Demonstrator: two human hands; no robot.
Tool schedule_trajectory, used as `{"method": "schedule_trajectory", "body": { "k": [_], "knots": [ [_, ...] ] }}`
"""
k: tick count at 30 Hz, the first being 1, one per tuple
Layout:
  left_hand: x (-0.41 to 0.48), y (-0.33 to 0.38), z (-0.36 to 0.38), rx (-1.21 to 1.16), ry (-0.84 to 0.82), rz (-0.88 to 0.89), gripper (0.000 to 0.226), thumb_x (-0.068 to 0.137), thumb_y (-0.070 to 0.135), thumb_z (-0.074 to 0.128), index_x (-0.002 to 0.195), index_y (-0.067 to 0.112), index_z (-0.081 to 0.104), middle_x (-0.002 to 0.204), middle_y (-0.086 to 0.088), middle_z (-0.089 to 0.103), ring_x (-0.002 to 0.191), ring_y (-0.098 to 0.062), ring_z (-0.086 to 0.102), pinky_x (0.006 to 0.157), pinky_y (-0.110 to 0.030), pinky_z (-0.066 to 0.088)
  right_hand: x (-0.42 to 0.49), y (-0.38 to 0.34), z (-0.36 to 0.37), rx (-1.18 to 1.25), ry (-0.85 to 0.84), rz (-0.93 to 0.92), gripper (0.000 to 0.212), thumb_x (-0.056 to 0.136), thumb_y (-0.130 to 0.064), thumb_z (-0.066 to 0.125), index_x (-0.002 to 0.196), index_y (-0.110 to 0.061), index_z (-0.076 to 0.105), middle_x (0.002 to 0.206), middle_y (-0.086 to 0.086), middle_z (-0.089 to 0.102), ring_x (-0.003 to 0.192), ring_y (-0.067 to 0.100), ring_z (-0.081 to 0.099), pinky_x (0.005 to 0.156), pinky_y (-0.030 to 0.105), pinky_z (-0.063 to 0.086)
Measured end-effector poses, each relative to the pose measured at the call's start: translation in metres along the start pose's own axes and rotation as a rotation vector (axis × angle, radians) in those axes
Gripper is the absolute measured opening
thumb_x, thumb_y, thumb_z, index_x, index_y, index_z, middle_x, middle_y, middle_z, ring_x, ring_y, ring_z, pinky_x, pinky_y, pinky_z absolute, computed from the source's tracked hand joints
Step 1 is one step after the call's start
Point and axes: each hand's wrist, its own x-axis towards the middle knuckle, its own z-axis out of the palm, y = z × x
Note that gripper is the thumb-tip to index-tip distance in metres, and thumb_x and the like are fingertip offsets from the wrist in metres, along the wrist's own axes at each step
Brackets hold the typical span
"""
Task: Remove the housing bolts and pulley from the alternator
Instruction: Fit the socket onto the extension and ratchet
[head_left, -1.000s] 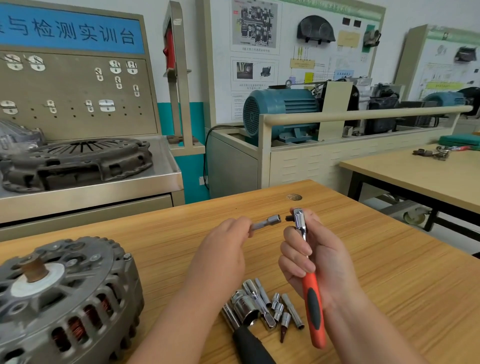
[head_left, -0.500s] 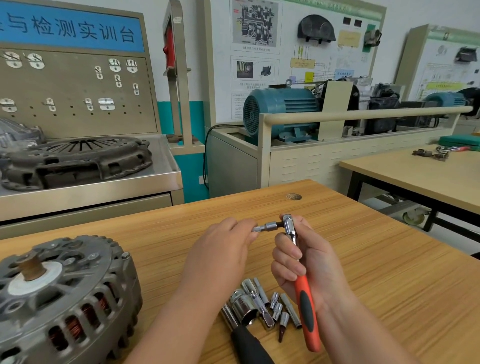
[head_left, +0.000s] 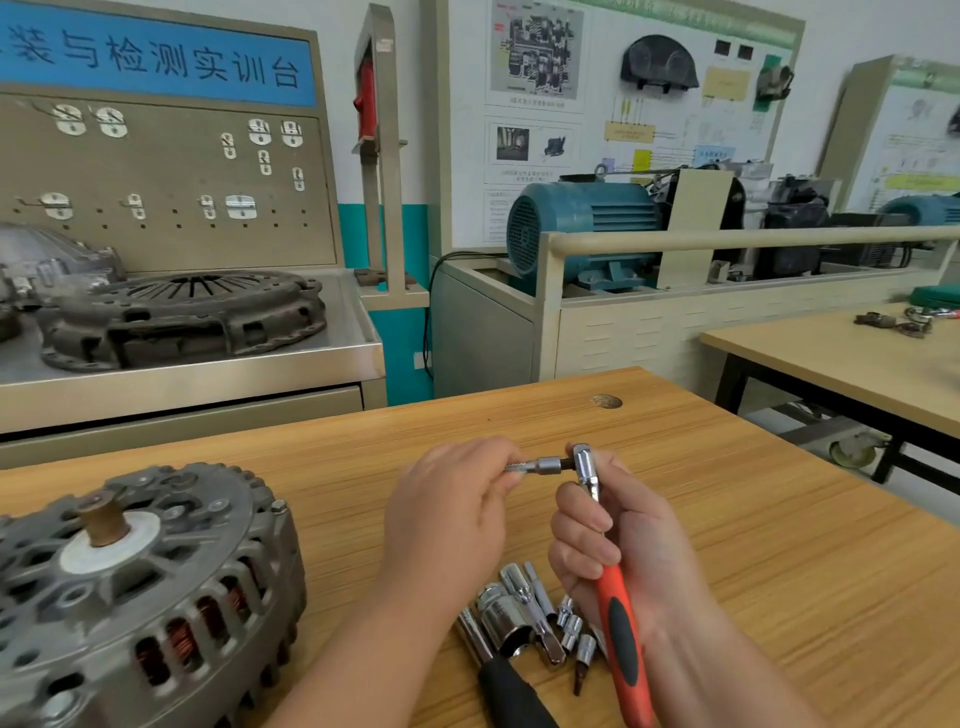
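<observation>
The grey alternator lies at the left front of the wooden table, its brass shaft end pointing up and copper windings showing through the side slots. My right hand grips a ratchet with an orange and black handle, its chrome head up. My left hand pinches a small socket bit that sits against the ratchet head's drive. Both hands hover above the table, to the right of the alternator.
Several chrome sockets and bits lie under my hands, beside a black tool handle. A clutch pressure plate sits on the steel bench behind. A blue motor stands on a stand, and a second table is at right.
My hands came together and lowered slightly. The socket bit, earlier apart from the ratchet head, now sits joined to its drive.
</observation>
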Motion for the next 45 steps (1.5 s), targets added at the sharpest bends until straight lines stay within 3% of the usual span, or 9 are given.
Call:
{"method": "schedule_trajectory", "body": {
  "k": [3,6,16,21,24,30,36,42,45],
  "knots": [
    [0.001,0.002,-0.002,-0.029,-0.064,-0.027,0.014,0.093,0.022,0.058,0.091,0.034,0.065,0.081,0.018,0.066,0.076,-0.005,0.052,0.062,-0.019,0.037,0.0,-0.003,-0.001,-0.095,-0.006,-0.05,0.013,0.089,-0.023,0.05,0.078,-0.019,0.044,0.042,-0.002,0.031,0.025,0.007,0.027,0.026,0.014,0.025],
    [0.0,0.0,-0.003,-0.13,-0.198,-0.126,0.009,0.097,0.031,0.054,0.098,0.039,0.056,0.076,0.013,0.064,0.072,-0.004,0.056,0.065,-0.028,0.047,0.0,-0.003,-0.002,-0.104,-0.031,-0.033,0.012,0.089,-0.024,0.049,0.078,-0.02,0.047,0.042,-0.002,0.03,0.024,0.006,0.027,0.025,0.014,0.024],
    [0.008,-0.002,-0.006,-0.137,-0.293,-0.139,0.01,0.097,0.034,0.052,0.1,0.044,0.053,0.07,0.012,0.06,0.067,-0.003,0.052,0.053,-0.022,0.033,0.002,-0.001,-0.002,-0.164,-0.053,0.002,0.012,0.089,-0.027,0.049,0.08,-0.02,0.046,0.042,-0.001,0.029,0.025,0.007,0.026,0.026,0.014,0.023],
    [0.007,0.004,0.0,-0.205,-0.248,-0.141,0.015,0.093,0.034,0.06,0.106,0.035,0.067,0.079,0.022,0.055,0.076,0.004,0.051,0.064,-0.014,0.037,0.001,-0.009,-0.006,-0.507,-0.013,-0.1,0.033,0.083,-0.04,0.055,0.093,-0.008,0.056,0.053,0.01,0.045,0.028,0.01,0.027,0.03,0.016,0.023],
    [0.008,0.006,0.0,-0.234,-0.194,-0.125,0.024,0.086,0.033,0.069,0.11,0.033,0.065,0.085,0.025,0.047,0.082,0.009,0.047,0.07,-0.012,0.037,0.001,-0.014,-0.01,-0.696,0.05,-0.202,0.024,0.074,-0.024,0.065,0.082,-0.005,0.056,0.061,0.012,0.055,0.03,0.008,0.026,0.031,0.015,0.021],
    [0.008,0.008,-0.004,-0.317,-0.166,-0.252,0.053,0.086,0.039,0.067,0.134,0.038,0.044,0.115,0.026,0.046,0.106,0.008,0.046,0.085,-0.011,0.036,0.002,-0.03,-0.015,-0.505,0.142,-0.253,0.02,0.074,-0.019,0.062,0.072,-0.009,0.045,0.053,0.004,0.047,0.029,0.005,0.024,0.03,0.013,0.017],
    [0.007,-0.006,-0.003,-0.164,-0.409,-0.401,0.014,0.096,0.028,0.056,0.107,0.036,0.058,0.099,0.022,0.056,0.088,0.007,0.049,0.068,-0.01,0.039,0.0,-0.056,-0.026,-0.127,0.236,-0.247,0.021,0.093,-0.019,0.052,0.074,-0.017,0.045,0.05,-0.006,0.042,0.03,0.001,0.025,0.028,0.012,0.015],
    [0.004,-0.01,0.003,-0.033,-0.626,-0.356,0.017,0.095,0.025,0.058,0.109,0.031,0.066,0.084,0.026,0.049,0.082,0.004,0.051,0.068,-0.014,0.041,-0.003,-0.065,-0.026,-0.138,0.164,-0.212,0.013,0.073,-0.018,0.059,0.071,-0.015,0.046,0.05,-0.005,0.039,0.029,0.002,0.024,0.027,0.012,0.016],
    [0.002,-0.008,0.004,0.026,-0.706,-0.293,0.02,0.093,0.027,0.061,0.111,0.031,0.067,0.094,0.02,0.057,0.085,0.002,0.052,0.067,-0.013,0.038,-0.003,-0.065,-0.026,-0.144,0.166,-0.206,0.013,0.072,-0.017,0.059,0.072,-0.015,0.046,0.05,-0.005,0.039,0.029,0.002,0.024,0.027,0.012,0.015]
  ]
}}
